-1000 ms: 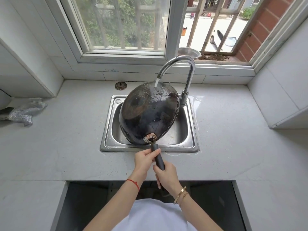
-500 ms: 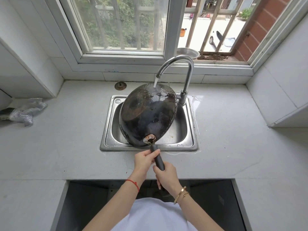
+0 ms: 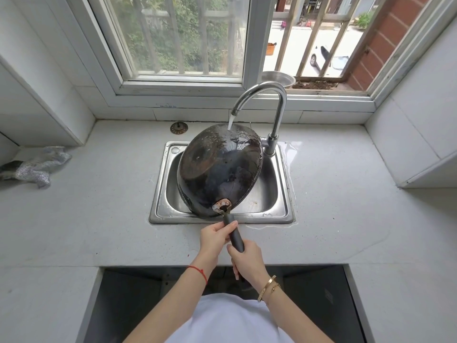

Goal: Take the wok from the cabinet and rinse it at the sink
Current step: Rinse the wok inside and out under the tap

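A black wok (image 3: 220,169) is held upside down and tilted over the steel sink (image 3: 284,214), its dark wet underside facing me. Water runs from the curved chrome tap (image 3: 279,105) onto the wok's far edge. My left hand (image 3: 215,237) grips the dark handle close to the wok. My right hand (image 3: 247,258) grips the same handle lower down, nearer my body. The wok's inside is hidden.
A grey countertop (image 3: 86,219) surrounds the sink, wet to the right of the tap. A crumpled silvery cloth (image 3: 37,167) lies at far left. A round drain stopper (image 3: 178,128) sits behind the sink. An open cabinet gap (image 3: 128,300) is below the counter edge.
The wok has tilted slightly, its near rim sitting a little lower in the sink. Both hands keep their grip on the handle and water keeps running.
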Available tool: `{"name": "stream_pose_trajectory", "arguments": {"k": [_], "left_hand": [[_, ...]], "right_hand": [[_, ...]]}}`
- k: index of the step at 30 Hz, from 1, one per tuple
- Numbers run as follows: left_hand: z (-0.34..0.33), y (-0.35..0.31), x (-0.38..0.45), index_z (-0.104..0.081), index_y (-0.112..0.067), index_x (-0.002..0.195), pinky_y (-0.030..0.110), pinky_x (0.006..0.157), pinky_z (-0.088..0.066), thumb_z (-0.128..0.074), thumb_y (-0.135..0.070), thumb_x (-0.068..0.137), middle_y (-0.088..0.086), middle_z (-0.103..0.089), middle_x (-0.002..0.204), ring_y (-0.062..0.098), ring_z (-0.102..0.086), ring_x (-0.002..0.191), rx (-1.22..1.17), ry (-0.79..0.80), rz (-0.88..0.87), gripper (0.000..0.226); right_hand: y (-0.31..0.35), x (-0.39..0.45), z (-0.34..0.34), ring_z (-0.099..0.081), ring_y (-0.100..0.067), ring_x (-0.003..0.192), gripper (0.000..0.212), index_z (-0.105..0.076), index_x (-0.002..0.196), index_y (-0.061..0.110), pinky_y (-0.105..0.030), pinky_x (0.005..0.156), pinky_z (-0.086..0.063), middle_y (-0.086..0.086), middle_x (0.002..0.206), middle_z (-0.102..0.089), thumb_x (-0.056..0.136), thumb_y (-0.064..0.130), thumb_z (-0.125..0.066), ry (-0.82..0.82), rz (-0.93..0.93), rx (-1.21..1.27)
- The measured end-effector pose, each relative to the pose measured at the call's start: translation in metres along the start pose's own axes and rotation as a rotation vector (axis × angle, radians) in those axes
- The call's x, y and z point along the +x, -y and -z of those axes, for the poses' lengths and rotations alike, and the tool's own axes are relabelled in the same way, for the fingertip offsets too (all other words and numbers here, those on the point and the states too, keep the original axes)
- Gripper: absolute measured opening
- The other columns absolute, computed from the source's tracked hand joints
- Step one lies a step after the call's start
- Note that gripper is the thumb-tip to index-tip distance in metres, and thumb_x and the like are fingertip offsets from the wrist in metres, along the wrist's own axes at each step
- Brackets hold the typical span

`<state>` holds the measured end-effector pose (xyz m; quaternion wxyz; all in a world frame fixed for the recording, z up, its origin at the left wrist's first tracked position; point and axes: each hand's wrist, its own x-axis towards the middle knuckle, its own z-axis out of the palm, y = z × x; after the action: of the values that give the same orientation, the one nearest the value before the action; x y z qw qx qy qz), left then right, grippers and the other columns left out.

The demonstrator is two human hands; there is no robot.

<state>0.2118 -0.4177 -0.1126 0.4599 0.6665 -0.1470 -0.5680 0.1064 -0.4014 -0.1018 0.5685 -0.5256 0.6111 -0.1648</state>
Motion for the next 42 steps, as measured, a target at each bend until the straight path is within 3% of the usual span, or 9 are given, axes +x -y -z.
{"name": "stream_pose_trajectory", "arguments": {"k": [10,18,37,42], "left_hand": [[0.001,0.001,0.002,-0.073,-0.003,0.11,0.039,0.093,-0.057,-0.076,-0.019,0.084,0.013,-0.076,0.103,0.028,-0.071,0.101,-0.048,0.019,0.023,0.031],[0.002,0.001,0.002,-0.074,-0.012,0.099,0.03,0.082,-0.059,-0.078,-0.019,0.082,0.009,-0.077,0.098,0.024,-0.072,0.097,-0.056,0.027,0.021,0.018],[0.003,-0.027,0.013,-0.076,-0.01,0.1,0.019,0.069,-0.056,-0.081,-0.02,0.079,0.002,-0.079,0.087,0.015,-0.073,0.085,-0.003,0.053,-0.066,0.024],[0.006,-0.035,0.018,-0.074,-0.021,0.086,0.019,0.068,-0.056,-0.08,-0.017,0.08,0.001,-0.078,0.086,0.017,-0.073,0.087,-0.037,0.038,-0.075,0.009]], "right_hand": [[-0.002,0.0,0.0,-0.052,-0.008,0.035,0.012,-0.056,0.087,0.015,-0.021,0.038,-0.048,-0.004,0.06,-0.056,0.098,0.02,-0.057,0.003,-0.012,0.018],[0.0,0.0,0.0,-0.053,-0.008,0.036,0.009,-0.057,0.091,0.015,-0.02,0.038,-0.048,-0.004,0.061,-0.057,0.098,0.021,-0.058,0.002,-0.027,0.013],[0.026,0.01,0.002,-0.053,-0.014,0.039,0.013,-0.058,0.086,0.009,-0.025,0.041,-0.05,-0.004,0.055,-0.056,0.097,0.016,-0.058,0.0,-0.024,0.124],[0.036,0.014,0.0,-0.052,-0.011,0.038,0.016,-0.057,0.081,0.011,-0.022,0.04,-0.048,-0.004,0.056,-0.054,0.096,0.016,-0.058,-0.006,-0.012,0.101]]}}
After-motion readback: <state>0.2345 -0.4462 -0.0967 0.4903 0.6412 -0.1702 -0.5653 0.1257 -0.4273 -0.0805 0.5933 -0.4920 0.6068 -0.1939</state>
